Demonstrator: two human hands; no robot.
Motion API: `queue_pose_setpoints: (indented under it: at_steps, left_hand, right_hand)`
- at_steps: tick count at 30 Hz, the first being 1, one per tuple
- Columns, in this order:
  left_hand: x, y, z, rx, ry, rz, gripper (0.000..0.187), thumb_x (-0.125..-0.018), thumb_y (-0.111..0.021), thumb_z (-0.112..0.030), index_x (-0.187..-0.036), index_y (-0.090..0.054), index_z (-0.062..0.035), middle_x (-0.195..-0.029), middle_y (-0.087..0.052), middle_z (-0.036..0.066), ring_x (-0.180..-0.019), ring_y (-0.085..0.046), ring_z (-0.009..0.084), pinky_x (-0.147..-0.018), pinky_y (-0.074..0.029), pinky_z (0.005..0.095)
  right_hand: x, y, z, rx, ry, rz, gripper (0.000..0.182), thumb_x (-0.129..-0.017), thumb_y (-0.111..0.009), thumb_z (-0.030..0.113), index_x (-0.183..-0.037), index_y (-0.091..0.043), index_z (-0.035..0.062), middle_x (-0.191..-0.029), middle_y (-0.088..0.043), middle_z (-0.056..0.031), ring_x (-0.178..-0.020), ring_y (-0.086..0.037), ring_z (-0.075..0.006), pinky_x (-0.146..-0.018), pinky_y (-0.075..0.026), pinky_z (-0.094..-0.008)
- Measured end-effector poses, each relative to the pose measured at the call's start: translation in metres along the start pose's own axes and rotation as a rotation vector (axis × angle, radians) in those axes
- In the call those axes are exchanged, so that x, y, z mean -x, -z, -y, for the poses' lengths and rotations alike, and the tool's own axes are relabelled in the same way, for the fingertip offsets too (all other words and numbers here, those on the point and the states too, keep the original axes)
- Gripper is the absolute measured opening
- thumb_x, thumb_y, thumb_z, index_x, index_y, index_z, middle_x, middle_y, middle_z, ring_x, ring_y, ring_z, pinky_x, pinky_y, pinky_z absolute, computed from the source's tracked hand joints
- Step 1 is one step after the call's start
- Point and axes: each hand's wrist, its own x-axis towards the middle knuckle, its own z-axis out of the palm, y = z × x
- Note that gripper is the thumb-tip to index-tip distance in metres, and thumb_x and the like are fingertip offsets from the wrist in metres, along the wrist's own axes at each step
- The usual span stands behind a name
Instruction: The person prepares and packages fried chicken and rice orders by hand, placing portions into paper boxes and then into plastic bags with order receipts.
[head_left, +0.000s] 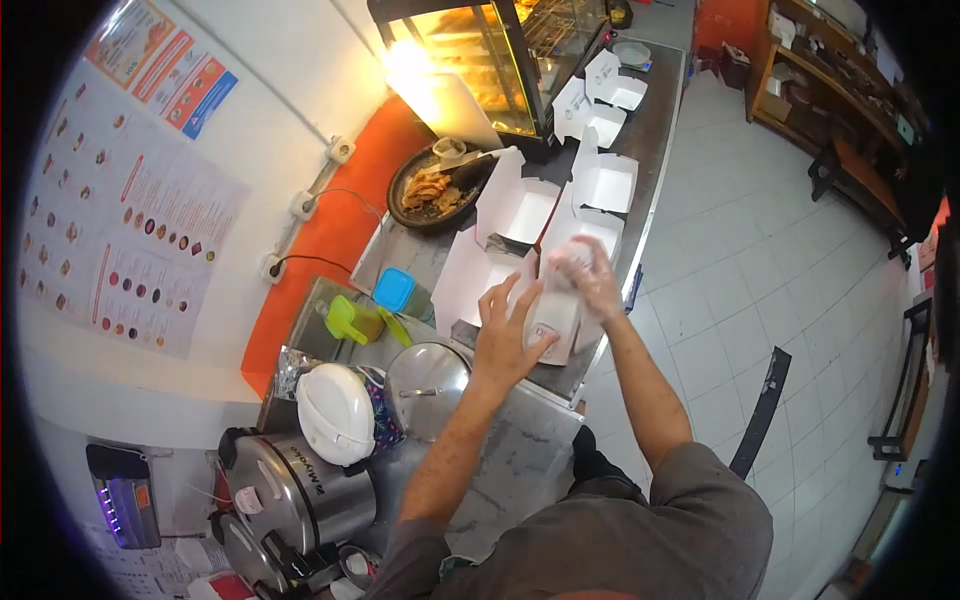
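A row of white cardboard food boxes runs along the counter, several with lids raised. My left hand is open, its fingers spread beside the nearest box, which has small red print on its front. Over the far part of that box is my right hand, its fingers bent and blurred by motion. The hand overlaps a whitish patch there, and I cannot tell whether it holds anything. Just left of my left hand sits another open box. Behind it stands an open box, and to its right one more.
Left of the boxes, a dark round stone dish holds browned food and a knife. A blue-lidded container, a green jug and a metal pot lid stand nearer. A lit glass display case is at the back.
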Motion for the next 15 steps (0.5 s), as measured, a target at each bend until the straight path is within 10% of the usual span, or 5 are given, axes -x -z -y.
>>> queue_pose_setpoints:
  at_steps: [2, 9, 13, 15]
  left_hand:
    - [0.015, 0.0, 0.006, -0.018, 0.05, 0.013, 0.07, -0.066, -0.082, -0.023, -0.128, -0.05, -0.0093, -0.132, -0.043, 0.016, -0.12, -0.038, 0.0363, -0.099, -0.037, 0.0462]
    - [0.174, 0.052, 0.047, -0.071, 0.335, -0.07, 0.054, -0.068, -0.08, -0.017, -0.116, -0.058, -0.0051, -0.116, -0.056, 0.014, -0.109, -0.05, 0.0333, -0.094, -0.039, 0.0418]
    - [0.271, 0.108, 0.039, -0.158, 0.664, -0.289, 0.044, -0.069, -0.079, -0.011, -0.108, -0.061, -0.0048, -0.111, -0.06, 0.013, -0.105, -0.054, 0.0305, -0.087, -0.044, 0.039]
    - [0.325, 0.134, 0.037, -0.296, 0.714, -0.484, 0.039, -0.071, -0.076, -0.008, -0.107, -0.061, -0.0047, -0.11, -0.061, 0.012, -0.102, -0.055, 0.0295, -0.082, -0.045, 0.0371]
  right_hand:
    - [-0.053, 0.031, -0.058, 0.62, 0.338, -0.303, 0.043, -0.079, -0.069, 0.027, -0.117, -0.054, 0.0129, -0.111, -0.06, -0.0157, -0.093, -0.062, -0.0296, -0.083, -0.049, -0.0388]
    - [-0.123, 0.052, -0.101, 0.867, -0.54, 0.264, 0.031, -0.077, -0.064, 0.025, -0.104, -0.066, 0.0115, -0.1, -0.067, -0.0163, -0.091, -0.065, -0.0283, -0.077, -0.052, -0.0392]
    - [-0.187, 0.095, -0.209, 1.826, 0.057, 0.789, 0.025, -0.083, -0.058, 0.028, -0.094, -0.073, 0.0105, -0.106, -0.068, -0.0123, -0.096, -0.065, -0.0277, -0.08, -0.052, -0.0403]
    - [-0.169, 0.104, -0.215, 1.664, 0.267, 0.146, 0.03, -0.081, -0.059, 0.025, -0.106, -0.066, 0.0095, -0.107, -0.065, -0.0146, -0.098, -0.062, -0.0292, -0.085, -0.05, -0.039]
